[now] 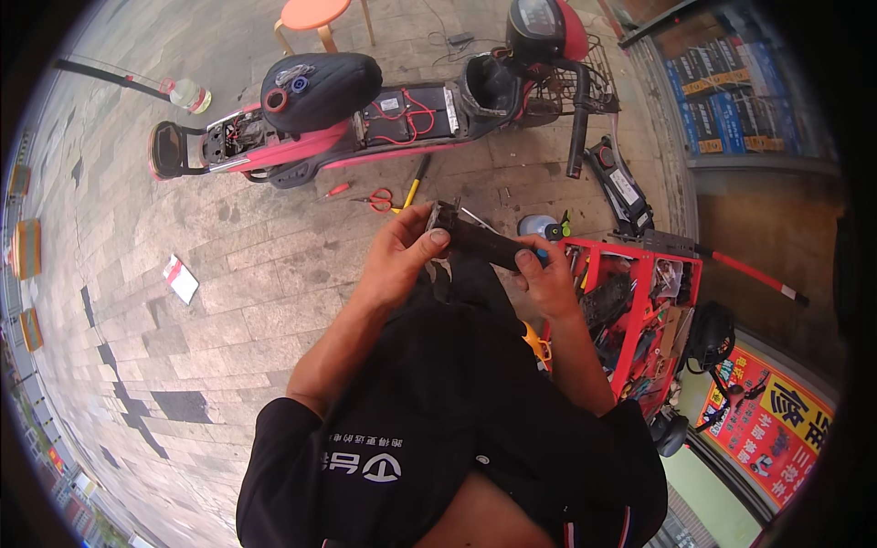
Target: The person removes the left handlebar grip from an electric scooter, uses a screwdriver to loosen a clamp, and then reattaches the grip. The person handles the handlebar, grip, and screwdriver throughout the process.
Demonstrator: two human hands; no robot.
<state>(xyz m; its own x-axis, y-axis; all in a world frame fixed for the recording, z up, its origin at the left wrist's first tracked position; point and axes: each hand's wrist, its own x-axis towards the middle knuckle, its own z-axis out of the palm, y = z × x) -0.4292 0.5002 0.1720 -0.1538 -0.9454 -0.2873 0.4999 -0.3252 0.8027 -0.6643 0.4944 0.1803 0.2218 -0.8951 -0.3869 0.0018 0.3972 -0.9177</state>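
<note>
In front of my body I hold a long, dark, worn part (489, 244) with a bracket-like end, its exact kind unclear. My left hand (402, 251) pinches the bracket end between thumb and fingers. At the other end, my right hand (548, 279) closes around the part. A thin metal shaft (477, 220) shows behind it, in line with a bit of blue at my right fingers; this looks like a screwdriver, mostly hidden. Beyond my hands stands a pink electric scooter (388, 151), its floor compartment uncovered, red wires showing, and its black seat (333, 87) carrying small parts.
Red-handled scissors (380, 198), a red-handled tool (338, 190) and a yellow-handled hammer (416, 185) lie on the paving. A red tool cart (639, 320) stands close on my right. A black battery-like case (621, 187) is beside the wall. An orange stool (313, 13) stands farther back.
</note>
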